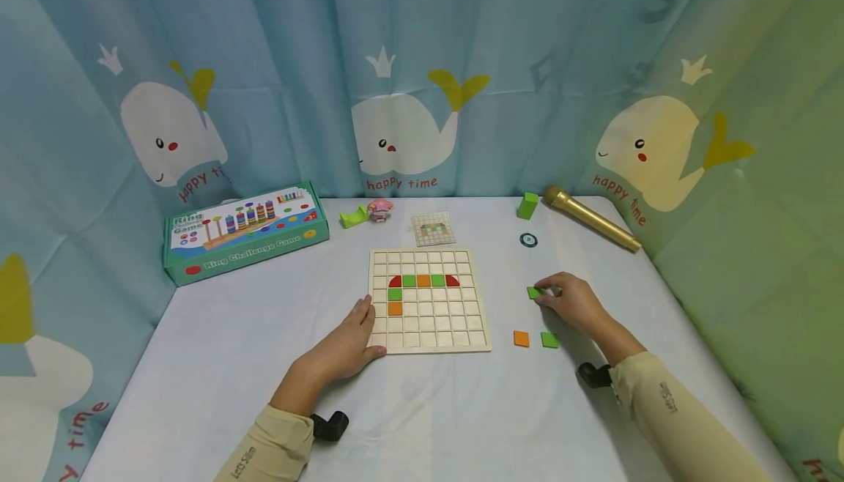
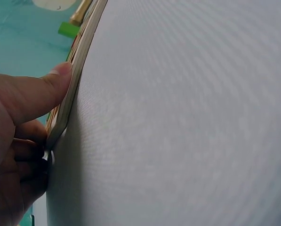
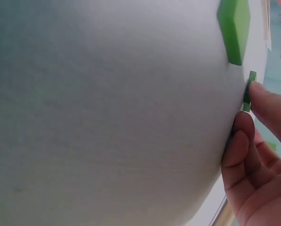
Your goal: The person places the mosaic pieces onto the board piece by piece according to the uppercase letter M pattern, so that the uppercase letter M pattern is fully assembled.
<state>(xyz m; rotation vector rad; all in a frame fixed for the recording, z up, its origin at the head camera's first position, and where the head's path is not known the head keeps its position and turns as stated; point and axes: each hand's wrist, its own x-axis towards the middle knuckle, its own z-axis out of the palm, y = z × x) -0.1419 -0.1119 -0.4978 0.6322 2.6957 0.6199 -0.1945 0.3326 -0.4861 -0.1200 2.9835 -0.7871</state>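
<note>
2 hands work on a white table [image 1: 217, 365]: the left hand [image 1: 346, 350] rests with straight fingers against the left edge of the wooden grid board [image 1: 429, 299] (7 tiles already sit in it). Right of the board, the right hand [image 1: 575, 300] pinches a green tile [image 1: 532, 292] lying on the table. Nearby lie 1 orange tile [image 1: 522, 338] and 1 green square [image 1: 550, 340].

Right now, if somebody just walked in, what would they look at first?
Probably the wooden grid board in the middle of the white table, with red, green and orange tiles in its squares. The left hand rests against its left edge, while the fingers of the right hand pinch a green tile to the board's right. Behind hang whale curtains.
</note>
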